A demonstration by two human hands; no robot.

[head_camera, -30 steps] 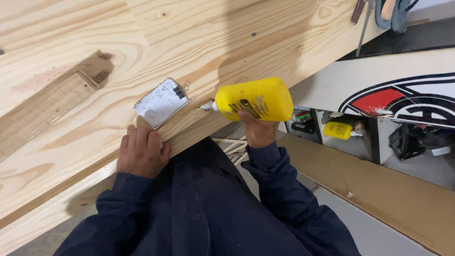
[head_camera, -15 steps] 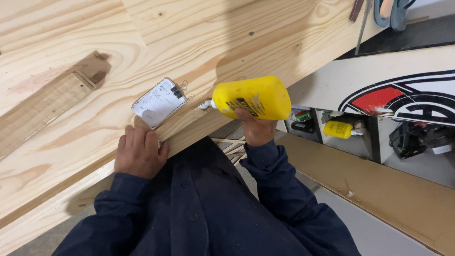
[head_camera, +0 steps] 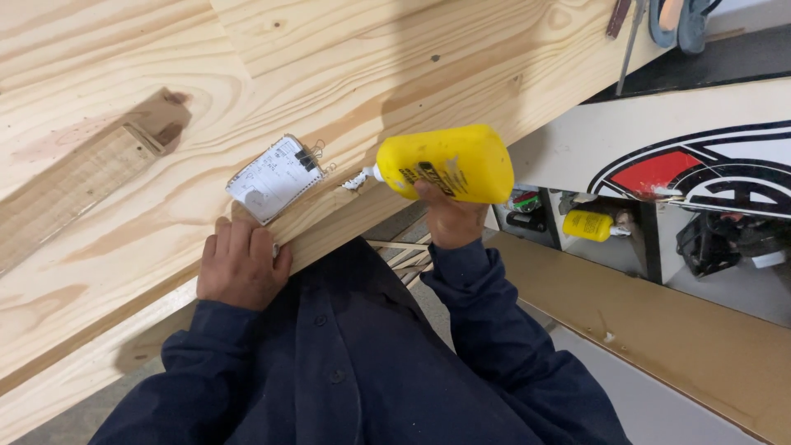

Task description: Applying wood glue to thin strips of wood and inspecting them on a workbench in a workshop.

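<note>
A single head-worn camera looks steeply down, close over the pine workbench (head_camera: 165, 206) edge and the person's chest.

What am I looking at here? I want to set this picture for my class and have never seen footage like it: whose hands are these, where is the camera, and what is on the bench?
There is no machine: a person in a dark blue shirt works with bare hands. The one picture comes from a camera worn on that person's head, looking down, so the arms reach up from the bottom edge.

The right hand grips a yellow glue bottle, tipped on its side, with its white nozzle at the near edge of a pale wooden bench. A little white glue shows there. The left hand rests flat on that same edge.

On the bench lie a small white notepad with a black clip and a wooden block. To the right, below, a white cabinet holds a second yellow bottle.
</note>
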